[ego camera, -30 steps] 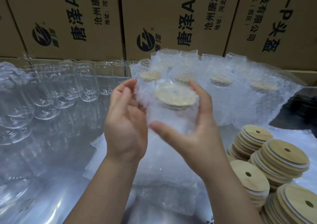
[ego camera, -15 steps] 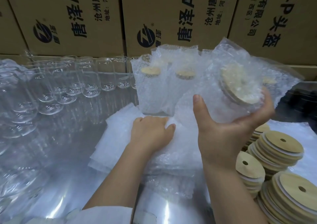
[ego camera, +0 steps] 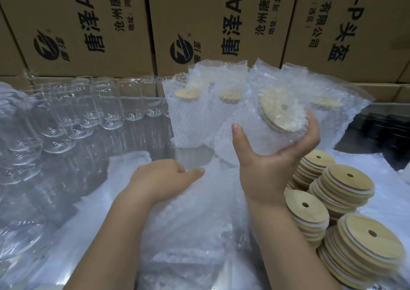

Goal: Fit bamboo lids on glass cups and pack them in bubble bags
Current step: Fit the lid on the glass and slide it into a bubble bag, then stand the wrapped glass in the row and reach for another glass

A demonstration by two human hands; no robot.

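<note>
The right grip [ego camera: 273,156] curls round a tilted, bagged cup [ego camera: 255,134] with its lid [ego camera: 280,110] on. The left grip [ego camera: 164,178] rests on flat bags [ego camera: 199,212]; pinching or not, I cannot tell.

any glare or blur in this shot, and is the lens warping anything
Head view: bright glare streaks on the shiny tabletop at lower left; the nearest glass cups at the left edge smear into soft highlights; the cardboard boxes lean and fan outward, wide-angle distortion; the bagged cup in the right hand is fairly sharp.
</note>
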